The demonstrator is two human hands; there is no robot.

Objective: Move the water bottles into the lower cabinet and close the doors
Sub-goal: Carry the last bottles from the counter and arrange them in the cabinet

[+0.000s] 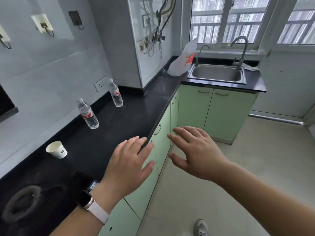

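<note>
While our hands are empty, two water bottles stand on the counter [136, 106].
Our left hand [126, 166] and right hand [196, 154] hover spread; near bottle [87, 114], far bottle [115, 93], cabinet doors [162, 142] closed.

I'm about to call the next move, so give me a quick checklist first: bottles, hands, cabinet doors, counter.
1. Both hands free: left hand and right hand open, empty: ok.
2. Bottles upright on counter: near bottle, far bottle: ok.
3. Bottles in cabinet: not ok, none moved.
4. Cabinet doors open for loading: not ok, all shut.
5. Paper cup clear of the bottles: ok.
6. Room inside cabinet: cannot tell.
</note>
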